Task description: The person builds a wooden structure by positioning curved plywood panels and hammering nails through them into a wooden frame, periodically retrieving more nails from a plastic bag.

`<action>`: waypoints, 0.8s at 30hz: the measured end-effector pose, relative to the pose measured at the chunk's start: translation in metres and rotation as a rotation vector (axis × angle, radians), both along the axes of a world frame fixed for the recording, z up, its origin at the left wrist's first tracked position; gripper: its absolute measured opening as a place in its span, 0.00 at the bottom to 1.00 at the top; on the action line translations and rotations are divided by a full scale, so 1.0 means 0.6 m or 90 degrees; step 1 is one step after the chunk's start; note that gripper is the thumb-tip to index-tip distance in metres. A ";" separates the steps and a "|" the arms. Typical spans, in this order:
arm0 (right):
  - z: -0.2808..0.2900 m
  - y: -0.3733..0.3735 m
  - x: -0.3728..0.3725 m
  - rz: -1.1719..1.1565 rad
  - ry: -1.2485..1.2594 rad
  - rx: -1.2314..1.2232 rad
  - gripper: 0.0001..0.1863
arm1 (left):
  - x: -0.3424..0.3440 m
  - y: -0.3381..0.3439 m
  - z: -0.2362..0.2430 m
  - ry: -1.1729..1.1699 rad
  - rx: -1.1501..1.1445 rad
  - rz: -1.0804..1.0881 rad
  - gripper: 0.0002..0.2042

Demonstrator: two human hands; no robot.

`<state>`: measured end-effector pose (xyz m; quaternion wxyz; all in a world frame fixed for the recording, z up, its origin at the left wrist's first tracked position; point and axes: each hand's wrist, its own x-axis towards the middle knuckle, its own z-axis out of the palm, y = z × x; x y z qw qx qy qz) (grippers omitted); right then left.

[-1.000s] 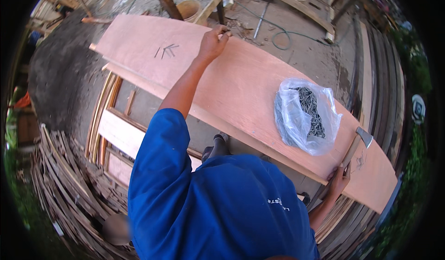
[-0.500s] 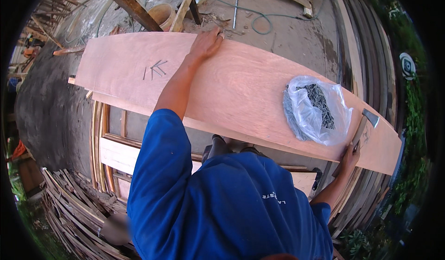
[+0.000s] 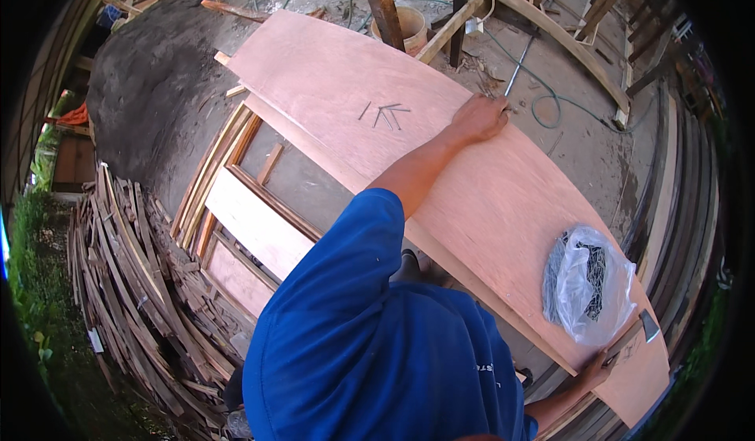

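Note:
A long reddish plywood sheet (image 3: pixel 346 87) lies across in front of me, slanting from the far left to the near right. My left hand (image 3: pixel 480 118) is closed over its far edge, the fingertips hidden beyond it. By the near edge at the right, my right hand (image 3: pixel 595 370) is closed around the handle of a hatchet (image 3: pixel 650 327), whose metal head rests near the sheet's right end. A clear plastic bag of nails (image 3: pixel 590 284) sits on the sheet beside the hatchet. Several loose nails (image 3: pixel 385 115) lie farther left on it.
Wooden frames with pale panels (image 3: pixel 259 213) are beneath and left of the sheet. Scrap wood strips (image 3: pixel 141 284) are heaped at the lower left. Beyond the far edge stand a bucket (image 3: pixel 410 30) and a dark post (image 3: pixel 381 8); a hose (image 3: pixel 544 109) coils on the floor. Long boards (image 3: pixel 684 205) lie at right.
My view has turned left, so the sheet, bag and hatchet appear shifted right and more slanted. Both hands keep about the same places on the sheet.

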<state>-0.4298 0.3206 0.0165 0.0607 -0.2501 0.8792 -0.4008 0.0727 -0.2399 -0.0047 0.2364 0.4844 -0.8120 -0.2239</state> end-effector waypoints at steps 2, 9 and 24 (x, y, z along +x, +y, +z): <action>-0.016 0.028 -0.018 -0.077 0.086 0.181 0.37 | 0.003 -0.003 -0.004 0.132 -0.056 -0.054 0.14; 0.035 -0.038 0.075 -0.071 0.081 -0.013 0.36 | 0.032 0.070 -0.007 0.424 0.105 -0.019 0.11; 0.228 -0.262 0.418 0.337 -0.161 -0.149 0.35 | -0.019 0.076 -0.003 0.213 -0.045 0.060 0.12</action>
